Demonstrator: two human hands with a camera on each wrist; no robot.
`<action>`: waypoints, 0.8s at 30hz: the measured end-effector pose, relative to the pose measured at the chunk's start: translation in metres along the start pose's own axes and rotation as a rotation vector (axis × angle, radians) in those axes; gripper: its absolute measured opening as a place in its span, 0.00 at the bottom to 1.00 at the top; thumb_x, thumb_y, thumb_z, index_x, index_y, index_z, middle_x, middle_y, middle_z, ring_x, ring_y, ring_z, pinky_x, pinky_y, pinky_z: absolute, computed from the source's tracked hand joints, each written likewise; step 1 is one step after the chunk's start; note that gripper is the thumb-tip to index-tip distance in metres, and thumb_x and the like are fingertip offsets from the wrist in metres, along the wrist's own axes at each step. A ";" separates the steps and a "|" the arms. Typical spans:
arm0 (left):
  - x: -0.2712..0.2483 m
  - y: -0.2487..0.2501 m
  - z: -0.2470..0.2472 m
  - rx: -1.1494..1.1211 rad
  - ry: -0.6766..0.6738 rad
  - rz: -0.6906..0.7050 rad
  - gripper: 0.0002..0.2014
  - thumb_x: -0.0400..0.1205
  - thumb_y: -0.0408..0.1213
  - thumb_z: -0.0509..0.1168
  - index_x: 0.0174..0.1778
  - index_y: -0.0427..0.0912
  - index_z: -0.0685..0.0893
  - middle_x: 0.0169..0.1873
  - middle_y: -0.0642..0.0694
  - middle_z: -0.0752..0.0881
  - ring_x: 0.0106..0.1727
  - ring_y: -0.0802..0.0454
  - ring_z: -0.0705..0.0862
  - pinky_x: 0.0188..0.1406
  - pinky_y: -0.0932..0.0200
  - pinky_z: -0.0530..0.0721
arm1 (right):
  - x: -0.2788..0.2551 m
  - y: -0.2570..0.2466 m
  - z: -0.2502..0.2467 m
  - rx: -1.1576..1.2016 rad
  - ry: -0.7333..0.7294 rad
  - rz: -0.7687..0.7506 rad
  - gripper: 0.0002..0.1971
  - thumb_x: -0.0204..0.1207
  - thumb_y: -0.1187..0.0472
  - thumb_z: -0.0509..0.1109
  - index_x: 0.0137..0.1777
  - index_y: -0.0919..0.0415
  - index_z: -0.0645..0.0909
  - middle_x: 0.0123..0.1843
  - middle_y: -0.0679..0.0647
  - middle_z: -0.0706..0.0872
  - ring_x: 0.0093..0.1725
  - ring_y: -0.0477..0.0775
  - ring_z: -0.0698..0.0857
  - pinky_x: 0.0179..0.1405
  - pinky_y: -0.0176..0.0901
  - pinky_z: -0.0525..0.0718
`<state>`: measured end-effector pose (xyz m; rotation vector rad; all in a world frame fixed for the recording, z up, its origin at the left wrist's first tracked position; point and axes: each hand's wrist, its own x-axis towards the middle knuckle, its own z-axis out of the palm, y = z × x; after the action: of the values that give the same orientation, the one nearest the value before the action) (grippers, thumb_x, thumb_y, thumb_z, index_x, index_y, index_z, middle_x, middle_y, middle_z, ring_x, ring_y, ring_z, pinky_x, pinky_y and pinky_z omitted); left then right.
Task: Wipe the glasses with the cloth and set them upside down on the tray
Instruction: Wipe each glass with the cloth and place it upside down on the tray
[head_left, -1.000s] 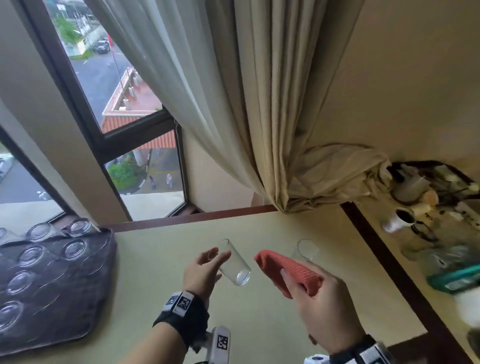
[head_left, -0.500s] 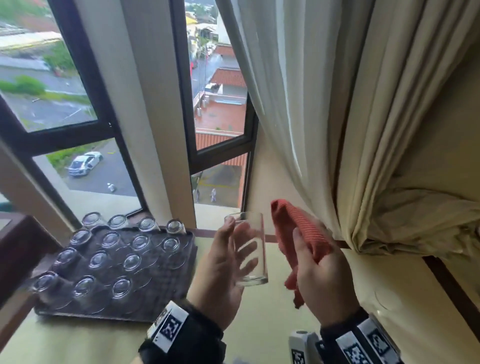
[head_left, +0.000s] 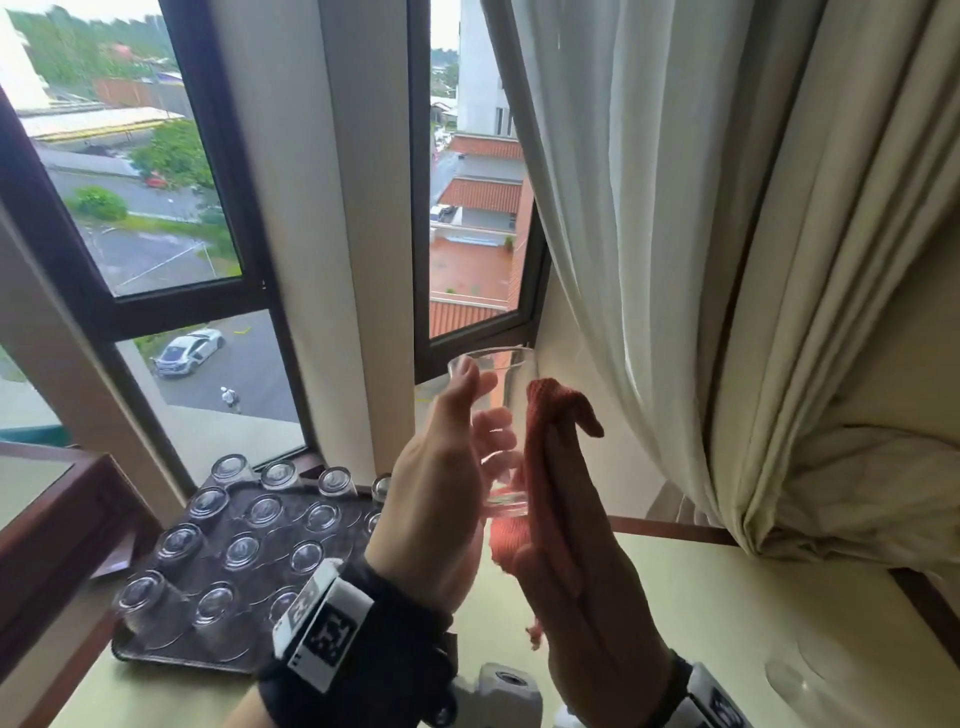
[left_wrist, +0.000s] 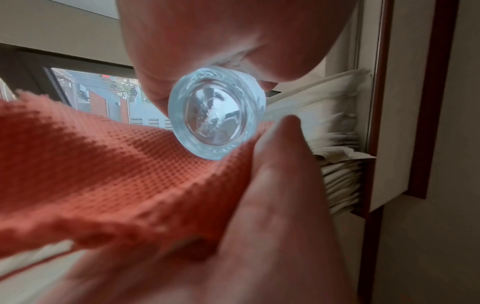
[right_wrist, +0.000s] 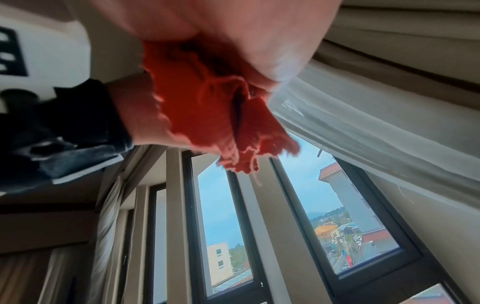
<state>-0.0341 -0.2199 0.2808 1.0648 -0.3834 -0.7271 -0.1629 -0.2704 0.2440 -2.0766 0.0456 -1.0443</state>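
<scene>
A person's left hand (head_left: 441, 493) is gripping a clear glass (head_left: 501, 431) upright in the air, fingers curled around it. The right hand (head_left: 576, 587) is holding an orange cloth (head_left: 550, 447) against the glass's side. Below left, a dark tray (head_left: 156, 652) is carrying glasses turned upside down on a table (head_left: 727, 623) by the window (head_left: 156, 208).

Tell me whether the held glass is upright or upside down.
Upright: the glass in the left hand has its open rim on top and its thick base at the bottom.
</scene>
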 end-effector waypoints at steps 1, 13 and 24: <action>-0.002 0.002 0.000 0.018 -0.023 0.016 0.30 0.78 0.70 0.66 0.64 0.51 0.91 0.57 0.29 0.87 0.59 0.32 0.89 0.66 0.38 0.86 | 0.000 -0.003 0.002 0.037 0.035 0.001 0.36 0.87 0.50 0.64 0.89 0.58 0.52 0.90 0.56 0.61 0.85 0.64 0.68 0.78 0.65 0.76; -0.016 0.013 0.002 0.111 -0.158 0.010 0.33 0.84 0.67 0.63 0.71 0.42 0.85 0.66 0.22 0.84 0.68 0.23 0.84 0.72 0.23 0.80 | 0.024 -0.016 0.003 -0.066 0.016 -0.070 0.29 0.90 0.65 0.53 0.88 0.66 0.51 0.91 0.61 0.52 0.89 0.65 0.56 0.85 0.67 0.63; -0.024 0.005 0.013 0.083 -0.257 -0.041 0.30 0.82 0.64 0.64 0.70 0.46 0.86 0.63 0.20 0.85 0.66 0.22 0.86 0.72 0.23 0.81 | 0.053 -0.026 -0.017 0.057 0.079 -0.036 0.28 0.89 0.56 0.49 0.89 0.59 0.56 0.92 0.58 0.48 0.89 0.69 0.53 0.85 0.71 0.61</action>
<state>-0.0573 -0.2100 0.2927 1.0623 -0.6182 -0.8948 -0.1478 -0.2827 0.3020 -1.9915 0.0186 -1.1362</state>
